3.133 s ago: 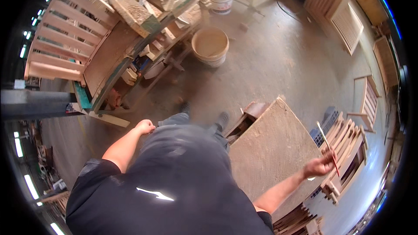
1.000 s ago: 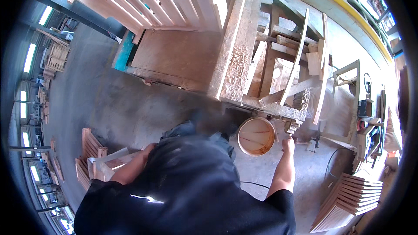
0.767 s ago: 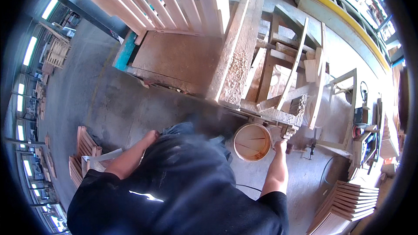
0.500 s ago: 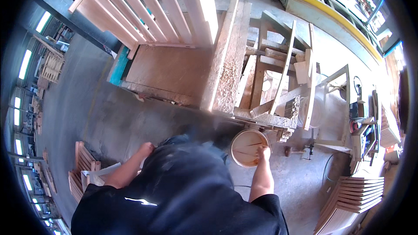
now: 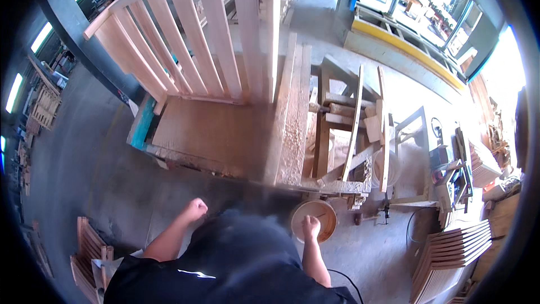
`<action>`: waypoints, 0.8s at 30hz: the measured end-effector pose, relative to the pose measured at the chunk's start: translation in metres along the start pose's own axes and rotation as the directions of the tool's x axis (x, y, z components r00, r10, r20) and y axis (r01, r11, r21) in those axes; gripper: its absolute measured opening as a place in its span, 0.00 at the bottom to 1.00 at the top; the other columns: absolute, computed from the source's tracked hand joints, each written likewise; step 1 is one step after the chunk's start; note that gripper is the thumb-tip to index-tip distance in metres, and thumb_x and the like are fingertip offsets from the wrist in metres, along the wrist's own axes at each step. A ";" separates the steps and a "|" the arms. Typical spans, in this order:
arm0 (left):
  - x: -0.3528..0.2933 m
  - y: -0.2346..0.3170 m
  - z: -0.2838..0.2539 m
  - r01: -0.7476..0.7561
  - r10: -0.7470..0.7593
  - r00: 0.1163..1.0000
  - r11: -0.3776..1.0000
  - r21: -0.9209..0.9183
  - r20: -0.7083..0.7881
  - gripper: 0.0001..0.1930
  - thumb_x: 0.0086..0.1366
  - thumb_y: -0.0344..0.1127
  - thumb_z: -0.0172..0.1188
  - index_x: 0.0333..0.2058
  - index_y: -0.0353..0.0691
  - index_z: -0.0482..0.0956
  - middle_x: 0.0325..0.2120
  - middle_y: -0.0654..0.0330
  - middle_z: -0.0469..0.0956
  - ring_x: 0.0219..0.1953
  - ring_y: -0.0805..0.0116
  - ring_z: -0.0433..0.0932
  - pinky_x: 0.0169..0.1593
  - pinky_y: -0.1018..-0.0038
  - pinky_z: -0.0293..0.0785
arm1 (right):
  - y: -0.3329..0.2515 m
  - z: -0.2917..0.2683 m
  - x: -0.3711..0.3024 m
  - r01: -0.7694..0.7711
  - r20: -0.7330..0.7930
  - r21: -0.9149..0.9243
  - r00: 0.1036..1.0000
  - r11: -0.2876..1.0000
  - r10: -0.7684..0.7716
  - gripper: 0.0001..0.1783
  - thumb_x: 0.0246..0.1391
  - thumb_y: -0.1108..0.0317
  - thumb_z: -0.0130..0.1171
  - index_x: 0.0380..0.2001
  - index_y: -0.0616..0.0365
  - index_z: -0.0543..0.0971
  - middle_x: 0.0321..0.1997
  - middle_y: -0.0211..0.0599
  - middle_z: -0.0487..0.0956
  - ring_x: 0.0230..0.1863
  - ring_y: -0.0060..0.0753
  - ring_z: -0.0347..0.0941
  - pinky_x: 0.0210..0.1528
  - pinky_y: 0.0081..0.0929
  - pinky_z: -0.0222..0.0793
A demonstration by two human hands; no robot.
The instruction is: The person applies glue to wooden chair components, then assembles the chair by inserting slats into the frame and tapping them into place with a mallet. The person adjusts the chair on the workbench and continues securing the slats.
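My left hand (image 5: 196, 208) is closed in a loose fist, held out to the left of my dark shirt with nothing showing in it. Over a round, pale bucket (image 5: 330, 214) on the floor, my right hand (image 5: 311, 227) has its fingers curled; whether they grip anything is hidden. A thin stick or line shows inside the bucket. In front of me, a large slatted wooden frame (image 5: 194, 34) stands upright on a broad wooden work table (image 5: 208, 135). Neither hand touches the frame or the table.
Thick, dust-covered beams (image 5: 287, 129) edge the table on the right. Beyond them is a rack of wooden bars (image 5: 354, 129). Stacked slatted wood pieces (image 5: 453, 256) stand at lower right, others (image 5: 90, 256) at lower left. A dark hose (image 5: 413, 231) lies on the floor.
The view has tilted upward and shifted. My left hand has moved forward, away from my torso. My right hand has gone from the bucket's right side to over its middle.
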State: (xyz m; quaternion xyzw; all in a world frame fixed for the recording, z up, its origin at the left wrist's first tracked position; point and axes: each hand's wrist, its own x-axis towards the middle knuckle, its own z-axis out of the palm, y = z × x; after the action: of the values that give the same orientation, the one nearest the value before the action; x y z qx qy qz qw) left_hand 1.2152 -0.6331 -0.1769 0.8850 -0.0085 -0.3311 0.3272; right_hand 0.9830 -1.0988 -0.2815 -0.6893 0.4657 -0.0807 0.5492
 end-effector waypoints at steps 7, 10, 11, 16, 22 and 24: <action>0.046 0.289 -0.240 -0.610 0.673 0.317 0.684 0.400 -0.668 0.26 0.65 0.36 0.62 0.60 0.40 0.68 0.46 0.50 0.79 0.48 0.55 0.80 0.50 0.64 0.77 | -0.222 0.020 -0.006 0.378 -0.090 0.194 0.926 0.905 -0.367 0.18 0.58 0.61 0.66 0.45 0.63 0.80 0.36 0.36 0.82 0.33 0.27 0.76 0.40 0.27 0.73; 0.039 0.400 -0.357 -0.476 0.804 -0.186 0.429 0.768 -0.565 0.27 0.62 0.40 0.66 0.58 0.42 0.71 0.46 0.49 0.79 0.50 0.48 0.78 0.51 0.60 0.75 | -0.300 0.060 -0.014 0.640 -0.010 -0.139 0.762 0.756 -0.647 0.27 0.53 0.63 0.67 0.55 0.64 0.76 0.53 0.55 0.78 0.54 0.53 0.75 0.56 0.40 0.70; 0.036 0.429 -0.389 -0.417 0.823 -0.134 0.459 0.785 -0.552 0.31 0.62 0.43 0.67 0.61 0.43 0.69 0.54 0.49 0.76 0.55 0.46 0.75 0.57 0.59 0.72 | -0.300 0.078 -0.006 0.731 0.045 -0.306 0.651 0.610 -0.758 0.34 0.53 0.59 0.68 0.59 0.67 0.72 0.58 0.58 0.74 0.61 0.55 0.70 0.62 0.44 0.66; 0.092 0.497 -0.514 -0.145 0.898 0.114 0.438 0.887 -0.425 0.57 0.48 0.74 0.65 0.64 0.30 0.63 0.61 0.38 0.66 0.65 0.43 0.64 0.68 0.56 0.60 | -0.340 0.144 -0.026 0.441 0.047 -0.595 0.853 0.671 -0.519 0.44 0.56 0.59 0.58 0.64 0.81 0.55 0.56 0.71 0.71 0.59 0.63 0.69 0.62 0.48 0.64; 0.069 0.518 -0.527 -0.164 0.825 0.344 0.522 0.837 -0.447 0.41 0.47 0.71 0.69 0.47 0.41 0.77 0.45 0.49 0.80 0.51 0.49 0.78 0.52 0.57 0.74 | -0.343 0.165 -0.029 0.391 -0.050 -0.704 0.805 0.593 -0.591 0.37 0.56 0.65 0.53 0.61 0.85 0.58 0.54 0.71 0.73 0.58 0.61 0.70 0.62 0.45 0.65; 0.087 0.520 -0.535 -0.137 0.842 0.339 0.486 0.863 -0.420 0.38 0.47 0.71 0.69 0.44 0.44 0.78 0.41 0.50 0.82 0.46 0.49 0.80 0.47 0.56 0.75 | -0.350 0.164 -0.037 0.331 -0.074 -0.696 0.850 0.637 -0.522 0.37 0.56 0.65 0.54 0.61 0.85 0.59 0.54 0.70 0.73 0.57 0.61 0.70 0.62 0.45 0.66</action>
State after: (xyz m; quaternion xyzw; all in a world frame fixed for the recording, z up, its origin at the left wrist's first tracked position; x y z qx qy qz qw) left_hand 1.7044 -0.7548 0.3793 0.9172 -0.2775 0.2853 0.0180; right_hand 1.2585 -0.9724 -0.0382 -0.9105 0.3552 -0.1320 0.1656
